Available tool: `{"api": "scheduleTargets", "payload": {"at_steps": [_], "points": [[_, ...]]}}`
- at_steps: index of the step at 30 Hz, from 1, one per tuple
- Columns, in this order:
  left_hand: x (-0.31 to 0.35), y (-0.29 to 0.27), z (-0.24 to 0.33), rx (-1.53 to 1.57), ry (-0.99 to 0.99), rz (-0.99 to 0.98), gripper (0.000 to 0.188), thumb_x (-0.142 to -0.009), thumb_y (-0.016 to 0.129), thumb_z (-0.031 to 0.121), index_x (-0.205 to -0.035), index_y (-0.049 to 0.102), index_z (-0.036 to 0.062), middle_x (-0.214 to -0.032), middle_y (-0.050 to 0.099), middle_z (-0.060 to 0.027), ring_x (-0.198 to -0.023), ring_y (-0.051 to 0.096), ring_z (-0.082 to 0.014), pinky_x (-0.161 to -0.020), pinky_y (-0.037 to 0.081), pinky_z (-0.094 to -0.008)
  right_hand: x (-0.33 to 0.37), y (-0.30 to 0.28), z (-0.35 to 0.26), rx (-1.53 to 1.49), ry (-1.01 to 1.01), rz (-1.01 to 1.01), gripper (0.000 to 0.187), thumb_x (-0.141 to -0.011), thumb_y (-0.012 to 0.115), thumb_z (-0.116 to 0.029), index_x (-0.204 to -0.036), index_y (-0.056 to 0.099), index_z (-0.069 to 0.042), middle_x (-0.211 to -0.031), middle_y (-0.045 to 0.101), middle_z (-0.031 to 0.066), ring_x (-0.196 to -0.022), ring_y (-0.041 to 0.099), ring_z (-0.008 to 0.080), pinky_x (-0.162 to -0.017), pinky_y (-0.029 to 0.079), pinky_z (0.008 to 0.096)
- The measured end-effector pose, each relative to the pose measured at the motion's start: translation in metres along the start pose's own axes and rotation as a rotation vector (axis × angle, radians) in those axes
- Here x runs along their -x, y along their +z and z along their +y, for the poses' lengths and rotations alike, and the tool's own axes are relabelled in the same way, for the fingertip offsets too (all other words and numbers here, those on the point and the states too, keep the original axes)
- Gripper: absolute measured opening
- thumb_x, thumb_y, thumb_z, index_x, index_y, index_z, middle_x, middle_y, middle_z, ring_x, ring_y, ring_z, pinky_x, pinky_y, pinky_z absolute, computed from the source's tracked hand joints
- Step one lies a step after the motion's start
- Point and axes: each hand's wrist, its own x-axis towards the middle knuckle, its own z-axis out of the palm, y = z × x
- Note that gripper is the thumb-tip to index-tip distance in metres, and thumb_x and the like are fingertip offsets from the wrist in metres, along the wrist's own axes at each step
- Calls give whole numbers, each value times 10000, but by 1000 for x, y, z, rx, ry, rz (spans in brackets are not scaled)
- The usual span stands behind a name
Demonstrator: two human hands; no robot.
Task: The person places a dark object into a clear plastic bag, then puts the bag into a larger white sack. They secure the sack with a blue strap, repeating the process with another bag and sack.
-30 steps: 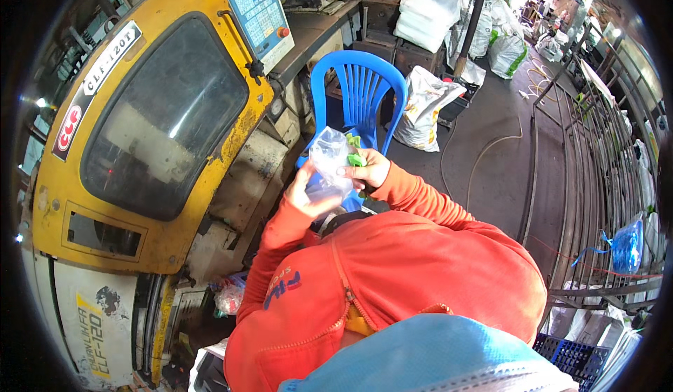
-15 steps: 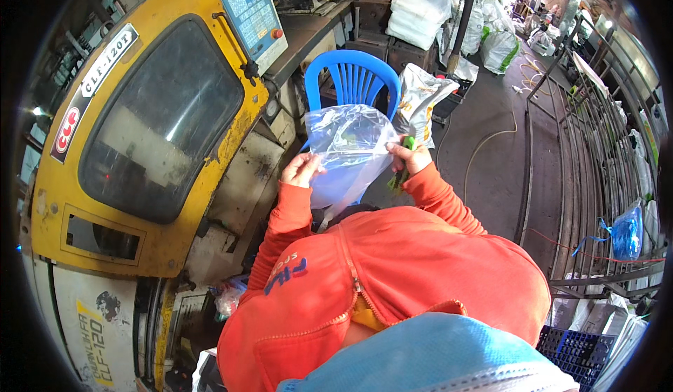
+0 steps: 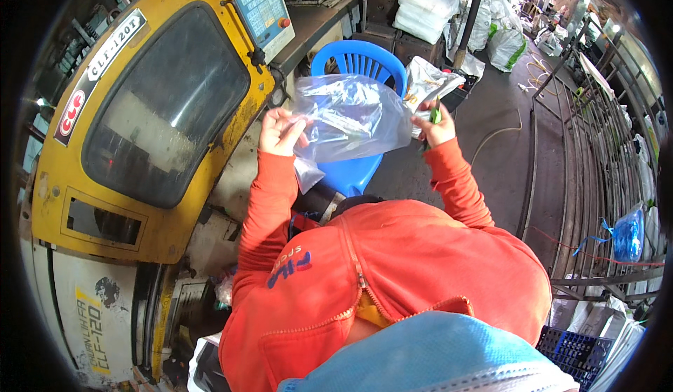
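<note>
Clear plastic bag (image 3: 354, 115) at wearer's twelve o'clock, above blue chair (image 3: 356, 173); left hand (image 3: 282, 132) pinching its nine-o'clock edge, right hand (image 3: 438, 127) seemingly its three-o'clock edge plus small green piece (image 3: 435, 116); hands apart, presumably to spread the film.

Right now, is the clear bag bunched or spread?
Spread: the clear bag spans from left hand to right hand, chair showing through.

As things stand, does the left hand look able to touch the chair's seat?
Probably yes, but not freely: the left hand grips the clear bag, which covers part of the chair in view. Below the bag the seat shows uncovered, so with the grip loosened, the way seems free.
</note>
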Motion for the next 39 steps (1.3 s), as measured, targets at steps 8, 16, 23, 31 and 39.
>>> {"api": "scheduleTargets", "payload": {"at_steps": [8, 16, 23, 31, 39], "points": [[0, 47, 6, -437, 61, -593, 428, -673, 551, -80, -1055, 417, 60, -853, 572, -53, -753, 562, -115, -648, 442, -221, -7, 34, -37, 79, -358, -762, 611, -614, 735, -127, -1143, 452, -13, -1036, 517, 75, -968, 472, 152, -837, 362, 266], [3, 4, -3, -518, -429, -404, 385, -631, 680, 16, -992, 548, 36, -770, 571, -15, -576, 481, -51, -549, 422, -199, 1, 29, -12, -118, -117, -350, 163, -686, 645, -17, -809, 547, -60, -689, 536, -13, -526, 445, 54, -477, 354, 180], [7, -14, -11, -336, -333, -276, 174, -698, 652, 46, -859, 596, 8, -800, 596, -13, -723, 541, -75, -674, 436, -205, -3, 18, -8, -112, -195, -196, 244, -661, 691, -44, -870, 565, -65, -759, 572, -20, -567, 469, 40, -462, 371, 170], [-1, -4, 0, -454, -307, -389, 158, -740, 607, 54, -895, 602, 27, -851, 597, -15, -718, 527, -75, -653, 434, -206, -18, 32, -12, 234, -201, -567, 718, -608, 743, -285, -1192, 411, -31, -1027, 533, 56, -520, 435, 63, -436, 373, 208], [-2, -42, -11, -685, -371, -314, 185, -728, 592, 33, -912, 597, 36, -817, 607, -19, -711, 541, -65, -633, 438, -201, -24, 39, 9, -122, 58, -383, 139, -730, 635, -107, -810, 564, -19, -650, 556, 19, -452, 399, 65, -442, 350, 213]]}}
